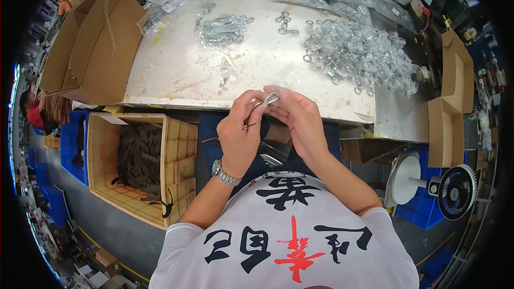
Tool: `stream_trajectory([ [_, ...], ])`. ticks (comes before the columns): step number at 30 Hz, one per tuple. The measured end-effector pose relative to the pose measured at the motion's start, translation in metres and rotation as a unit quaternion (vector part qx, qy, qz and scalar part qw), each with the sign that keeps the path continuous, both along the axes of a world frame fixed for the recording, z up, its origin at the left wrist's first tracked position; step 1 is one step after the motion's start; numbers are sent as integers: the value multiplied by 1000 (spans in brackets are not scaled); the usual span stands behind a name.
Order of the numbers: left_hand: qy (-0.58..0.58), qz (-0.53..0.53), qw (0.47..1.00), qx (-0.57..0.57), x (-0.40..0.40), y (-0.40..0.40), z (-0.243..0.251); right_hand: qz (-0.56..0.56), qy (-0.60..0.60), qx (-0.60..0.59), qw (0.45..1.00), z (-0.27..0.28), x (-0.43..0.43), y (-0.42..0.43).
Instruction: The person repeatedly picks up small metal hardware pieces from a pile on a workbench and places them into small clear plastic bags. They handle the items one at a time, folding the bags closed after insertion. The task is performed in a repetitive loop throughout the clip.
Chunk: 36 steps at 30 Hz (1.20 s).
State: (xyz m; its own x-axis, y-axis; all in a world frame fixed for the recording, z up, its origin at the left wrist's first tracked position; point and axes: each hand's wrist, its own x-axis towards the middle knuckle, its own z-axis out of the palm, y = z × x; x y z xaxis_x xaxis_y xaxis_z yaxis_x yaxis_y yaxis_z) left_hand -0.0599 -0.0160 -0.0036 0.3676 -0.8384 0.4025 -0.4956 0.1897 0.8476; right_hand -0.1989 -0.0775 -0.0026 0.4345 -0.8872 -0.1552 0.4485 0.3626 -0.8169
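At the front edge of the white worktable (180, 68), my two hands meet around a shiny metal snap hook (272, 98). My left hand (241, 134), with a metal watch on its wrist, pinches the hook's lower end between thumb and forefinger. A thin dark rod (249, 126) pokes out from the same hand; its kind is unclear. My right hand (303, 122) has its fingertips on a small clear plastic bag (277, 89) at the hook's upper end. The fingers partly hide the bag.
Bagged hooks (361, 52) are heaped at the right, a flatter group (225, 30) lies left of centre, and a few loose hooks (286, 24) between. A cardboard box (100, 44) stands left, above a yellow crate (180, 144) of dark straps. A fan (455, 192) is at lower right.
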Motion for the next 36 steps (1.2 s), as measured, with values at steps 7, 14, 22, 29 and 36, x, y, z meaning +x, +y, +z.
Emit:
stream_trajectory([
  [7, -16, -21, 1000, -16, -4, -3, -5, 33, -7, 0, 999, 5, 1, 5],
  [14, -23, -20, 999, -32, 2, 1, -5, 125, -9, 41, 991, 10, -17, -9],
  [22, 18, -68, 997, 23, 1, 1, 6, 193, -10, 9, 981, 10, -26, -11],
  [29, 174, -133, 970, 108, 7, 0, 13, 189, -30, 22, 981, 9, -27, -6],
  [36, 141, -108, 978, 109, 8, 4, 11, 204, 40, 7, 978, -5, -32, -10],
])
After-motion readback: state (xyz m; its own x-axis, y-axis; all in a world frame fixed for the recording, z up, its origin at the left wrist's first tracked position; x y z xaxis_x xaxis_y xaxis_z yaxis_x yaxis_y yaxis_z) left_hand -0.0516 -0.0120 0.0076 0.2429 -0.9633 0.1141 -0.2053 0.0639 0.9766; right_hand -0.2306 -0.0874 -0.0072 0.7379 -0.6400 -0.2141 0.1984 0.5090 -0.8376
